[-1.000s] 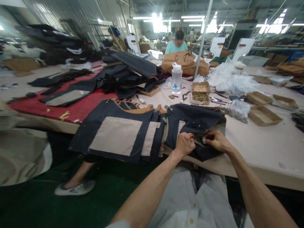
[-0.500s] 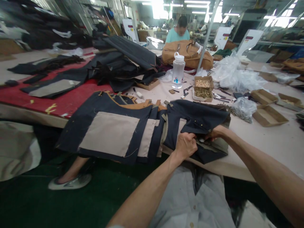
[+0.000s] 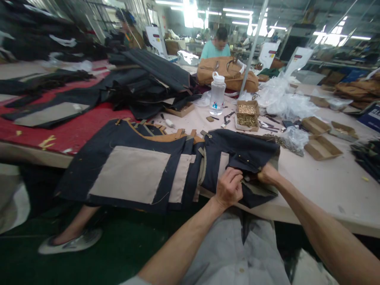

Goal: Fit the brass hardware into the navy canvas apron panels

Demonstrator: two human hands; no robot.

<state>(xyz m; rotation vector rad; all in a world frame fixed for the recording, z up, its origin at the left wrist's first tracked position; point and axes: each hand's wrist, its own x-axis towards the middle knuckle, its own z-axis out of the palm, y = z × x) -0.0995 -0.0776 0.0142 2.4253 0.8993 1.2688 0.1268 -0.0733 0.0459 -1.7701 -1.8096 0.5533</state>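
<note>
A dark navy fabric piece with small metal studs lies folded at the table's front edge. My left hand is closed on its near edge, fingers curled into the cloth. Under the fold reaches my right hand, its fingers mostly hidden by the fabric; what they hold cannot be made out. Between the hands a small pale object shows, too little to name. Left of them, overlapping navy pieces with beige patches hang over the table edge.
Behind the fabric stand a water bottle and small boxes of metal fittings. Plastic bags and cardboard trays lie to the right. Dark cloth is piled at back left. A person sits across the table.
The view has turned slightly to the right, so the table items appear further left. Both hands stay at the same folded fabric, with little visible movement.
</note>
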